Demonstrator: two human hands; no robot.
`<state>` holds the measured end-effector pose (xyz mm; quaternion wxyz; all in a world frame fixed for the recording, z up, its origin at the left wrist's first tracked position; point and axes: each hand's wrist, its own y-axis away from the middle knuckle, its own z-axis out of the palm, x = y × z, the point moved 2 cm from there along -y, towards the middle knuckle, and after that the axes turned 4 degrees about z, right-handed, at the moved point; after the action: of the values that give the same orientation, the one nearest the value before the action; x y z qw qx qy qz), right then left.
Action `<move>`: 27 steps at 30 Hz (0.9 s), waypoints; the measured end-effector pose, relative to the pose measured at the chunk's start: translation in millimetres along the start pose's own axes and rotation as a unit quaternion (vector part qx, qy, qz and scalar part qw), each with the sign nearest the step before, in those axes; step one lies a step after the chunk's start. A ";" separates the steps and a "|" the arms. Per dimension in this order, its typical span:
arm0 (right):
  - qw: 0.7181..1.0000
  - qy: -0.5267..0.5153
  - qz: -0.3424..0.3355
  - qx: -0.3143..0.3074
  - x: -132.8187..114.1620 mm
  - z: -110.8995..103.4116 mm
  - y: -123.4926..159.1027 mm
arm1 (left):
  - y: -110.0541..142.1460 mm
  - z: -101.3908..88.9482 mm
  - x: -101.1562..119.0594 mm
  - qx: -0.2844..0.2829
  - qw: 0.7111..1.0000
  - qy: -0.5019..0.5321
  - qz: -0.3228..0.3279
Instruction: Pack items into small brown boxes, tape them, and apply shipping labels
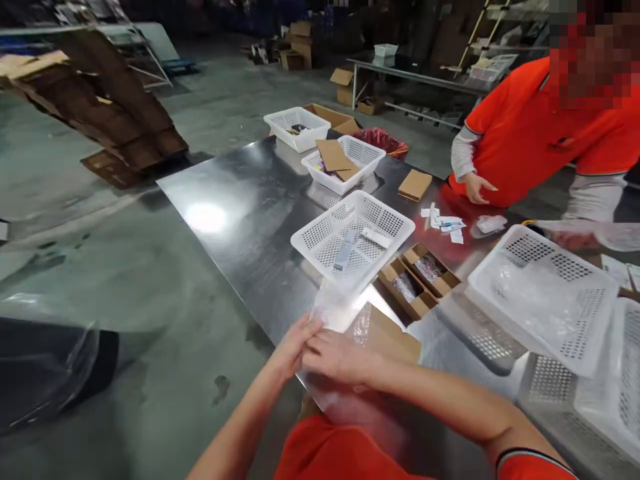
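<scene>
My left hand (296, 341) and my right hand (337, 355) meet over the near edge of the metal table. Their fingers are closed together on a piece of clear plastic film (327, 305), which rises toward the white basket (320, 263). In that basket lie a grey-blue strip-shaped item (345, 250) and a white one (376, 237). Beneath my right wrist is a flat brown cardboard piece (393, 337) with bubble wrap (361, 325) on its left end. Two open cardboard boxes (417, 283) holding bubble-wrapped items stand just beyond.
A basket of clear plastic bags (537, 297) rests at the right, above other baskets. Small white packets (447, 223) lie near a co-worker (540, 133) in orange across the table. Two more baskets (345, 163) stand at the far end. Flattened cardboard (115, 107) leans at left.
</scene>
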<state>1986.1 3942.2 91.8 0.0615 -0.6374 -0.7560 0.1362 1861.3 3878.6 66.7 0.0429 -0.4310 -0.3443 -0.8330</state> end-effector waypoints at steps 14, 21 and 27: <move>0.701 -0.206 0.683 0.012 250.8 80.3 -62.3 | -71.0 -169.5 -9.1 0.435 0.862 -0.176 0.193; 0.568 -0.309 0.754 0.114 274.3 104.2 -41.5 | -105.5 -121.7 -14.2 0.151 0.812 -0.530 0.193; 0.499 -0.516 0.677 0.161 228.8 52.0 -23.2 | -127.9 -129.2 -16.7 0.129 0.852 -0.487 0.144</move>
<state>1909.1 4156.3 30.2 -0.3489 -0.7502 0.0445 0.5599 1735.7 3893.0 -65.0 0.0444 -0.8167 -0.3598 -0.4489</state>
